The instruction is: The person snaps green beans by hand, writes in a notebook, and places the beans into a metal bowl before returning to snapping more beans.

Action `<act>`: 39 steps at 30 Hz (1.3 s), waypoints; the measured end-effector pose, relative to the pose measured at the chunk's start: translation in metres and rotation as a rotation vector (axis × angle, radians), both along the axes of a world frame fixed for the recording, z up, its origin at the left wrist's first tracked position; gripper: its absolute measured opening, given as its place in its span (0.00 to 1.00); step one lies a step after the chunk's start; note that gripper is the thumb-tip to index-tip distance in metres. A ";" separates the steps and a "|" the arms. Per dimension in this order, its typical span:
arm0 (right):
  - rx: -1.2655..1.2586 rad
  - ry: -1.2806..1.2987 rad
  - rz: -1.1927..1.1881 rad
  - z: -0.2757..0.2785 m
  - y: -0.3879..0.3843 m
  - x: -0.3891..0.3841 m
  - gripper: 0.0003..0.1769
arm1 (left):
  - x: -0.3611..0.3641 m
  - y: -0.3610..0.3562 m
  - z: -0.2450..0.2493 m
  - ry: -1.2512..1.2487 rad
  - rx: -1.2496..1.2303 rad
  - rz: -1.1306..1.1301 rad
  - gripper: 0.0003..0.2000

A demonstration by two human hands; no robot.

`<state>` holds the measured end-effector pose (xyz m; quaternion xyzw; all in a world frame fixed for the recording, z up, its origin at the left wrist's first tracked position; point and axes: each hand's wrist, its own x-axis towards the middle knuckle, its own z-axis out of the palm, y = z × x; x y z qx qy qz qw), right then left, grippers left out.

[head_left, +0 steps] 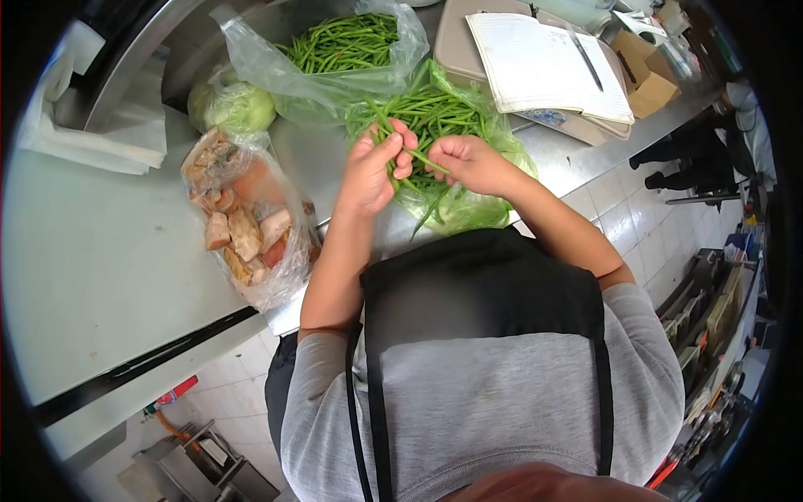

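Observation:
My left hand (374, 170) is closed around a few green beans, whose tips poke out above and below the fingers. One green bean (425, 161) stretches across from it to my right hand (470, 164), where thumb and fingers pinch its other end. Both hands are over an open plastic bag (519, 159) full of green beans (443, 113) on the metal counter. A long bean hangs down over the bag's near side. Behind it, another clear bag (322, 99) contains more green beans (347, 43).
Left of my arm lies a clear bag of meat chunks (245, 233), with a bagged pale green vegetable (238, 107) behind. An open notebook (548, 69) with a pen rests on a beige lid (458, 42). Beyond are a cardboard box (648, 79) and, at right, another person's dark-clad legs (690, 159).

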<state>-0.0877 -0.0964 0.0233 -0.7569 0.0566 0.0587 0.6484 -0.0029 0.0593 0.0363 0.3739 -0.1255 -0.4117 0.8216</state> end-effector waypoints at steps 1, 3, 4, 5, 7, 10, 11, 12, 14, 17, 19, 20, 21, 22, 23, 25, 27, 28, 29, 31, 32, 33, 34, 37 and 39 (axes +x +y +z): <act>-0.074 -0.067 -0.039 0.000 0.001 0.001 0.08 | -0.002 -0.002 0.000 0.023 -0.005 0.026 0.05; 0.118 -0.133 -0.195 0.001 0.003 0.003 0.08 | -0.006 -0.005 -0.001 0.040 0.015 0.038 0.04; 0.213 -0.167 -0.272 0.002 0.003 0.003 0.08 | -0.009 -0.007 -0.003 0.033 0.040 0.024 0.04; 0.304 -0.150 -0.322 0.007 -0.001 0.005 0.08 | -0.011 -0.008 -0.005 0.027 0.065 0.011 0.04; 0.488 -0.112 -0.421 0.017 -0.014 0.010 0.10 | -0.014 -0.009 -0.009 -0.014 0.202 -0.015 0.04; -0.203 -0.083 -0.324 0.011 -0.038 0.005 0.12 | -0.018 -0.003 -0.011 -0.248 0.495 -0.062 0.05; -0.606 -0.110 -0.279 0.010 -0.042 0.000 0.12 | -0.020 -0.001 -0.017 -0.406 0.578 -0.073 0.05; -0.769 -0.218 -0.263 0.007 -0.041 -0.005 0.11 | -0.022 0.001 -0.025 -0.567 0.657 -0.082 0.06; -1.088 -0.443 -0.219 0.000 -0.031 -0.018 0.10 | -0.027 0.004 -0.038 -0.545 0.651 -0.099 0.07; -0.859 -0.426 -0.196 0.003 -0.016 -0.024 0.09 | -0.028 0.006 -0.042 -0.578 0.734 -0.141 0.08; -0.806 -0.561 -0.158 0.006 -0.010 -0.022 0.09 | -0.027 0.005 -0.040 -0.638 0.791 -0.169 0.07; -0.804 -0.635 -0.113 0.009 -0.008 -0.020 0.08 | -0.029 0.005 -0.036 -0.643 0.783 -0.162 0.07; -0.803 -0.711 -0.068 0.011 -0.006 -0.018 0.08 | -0.031 0.003 -0.031 -0.650 0.774 -0.155 0.07; -0.850 -0.732 -0.049 0.012 -0.004 -0.016 0.07 | -0.031 0.002 -0.027 -0.659 0.764 -0.149 0.07; -0.899 -0.753 -0.029 0.012 -0.001 -0.014 0.07 | -0.030 0.001 -0.029 -0.678 0.778 -0.168 0.07; -0.976 -0.784 -0.009 0.009 -0.001 -0.013 0.06 | -0.026 0.001 -0.031 -0.713 0.808 -0.205 0.07; -1.029 -0.807 -0.005 0.004 -0.002 -0.010 0.05 | -0.025 -0.001 -0.026 -0.735 0.802 -0.188 0.07; -1.018 -0.765 -0.035 0.005 -0.002 -0.009 0.05 | -0.026 -0.001 -0.024 -0.745 0.800 -0.180 0.07; -1.005 -0.721 -0.064 0.006 -0.002 -0.009 0.04 | -0.025 -0.001 -0.025 -0.732 0.768 -0.165 0.07; -0.916 -0.589 -0.155 0.004 0.000 -0.008 0.04 | -0.027 -0.004 -0.029 -0.705 0.703 -0.138 0.07; -0.839 -0.503 -0.216 0.000 0.001 -0.005 0.04 | -0.031 -0.006 -0.029 -0.719 0.717 -0.156 0.07; -0.761 -0.417 -0.276 -0.003 0.002 -0.004 0.04 | -0.037 -0.008 -0.029 -0.733 0.731 -0.174 0.07; -0.704 -0.375 -0.293 -0.005 -0.001 -0.003 0.04 | -0.041 -0.010 -0.028 -0.748 0.745 -0.191 0.07; -0.690 -0.222 -0.276 -0.005 -0.016 -0.008 0.08 | -0.048 -0.009 -0.032 -1.092 0.923 -0.110 0.10; -0.906 0.032 -0.112 -0.001 -0.021 -0.017 0.09 | -0.054 -0.005 -0.040 -1.264 1.065 -0.139 0.11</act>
